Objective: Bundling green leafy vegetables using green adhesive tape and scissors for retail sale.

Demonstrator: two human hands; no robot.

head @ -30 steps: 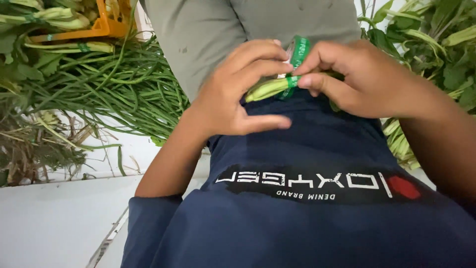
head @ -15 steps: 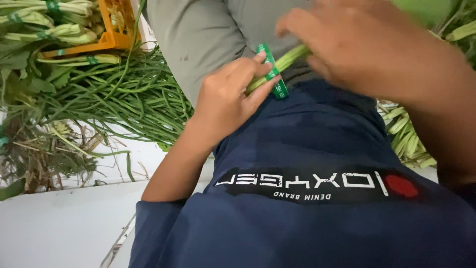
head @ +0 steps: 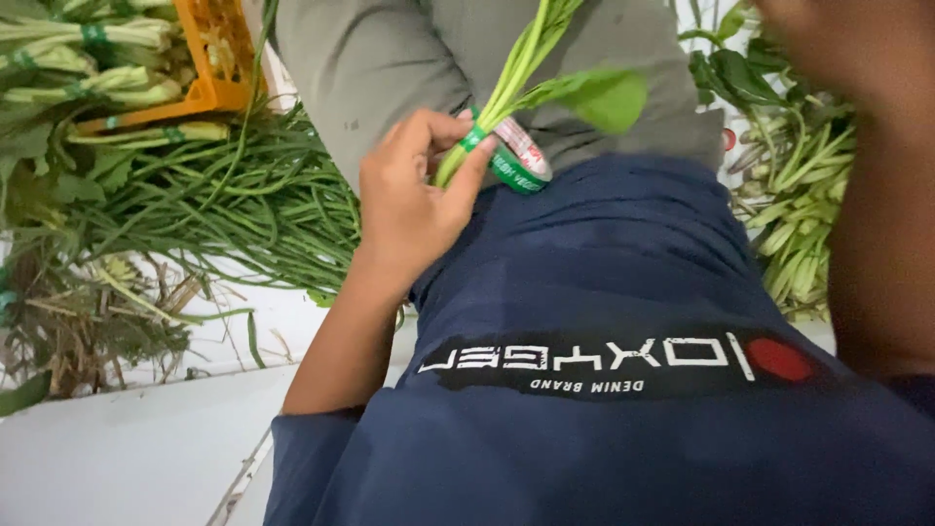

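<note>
My left hand is closed around the lower end of a small bunch of green leafy stalks, which stands upright over my lap. A band of green tape wraps the stalks at my fingertips. The green and white tape roll hangs from it, right beside my thumb. My right hand is raised at the top right corner, blurred and cut by the frame edge, apart from the bunch. Its forearm runs down the right side.
An orange crate with tied green bundles stands at the top left. Long green beans spread on the white floor below it. More leafy greens lie at the right. Grey trousers and my dark blue shirt fill the centre.
My right hand has left the bunch and swung up to the top right. My left hand has tipped the taped stalks upright, and the tape roll now hangs beside it.
</note>
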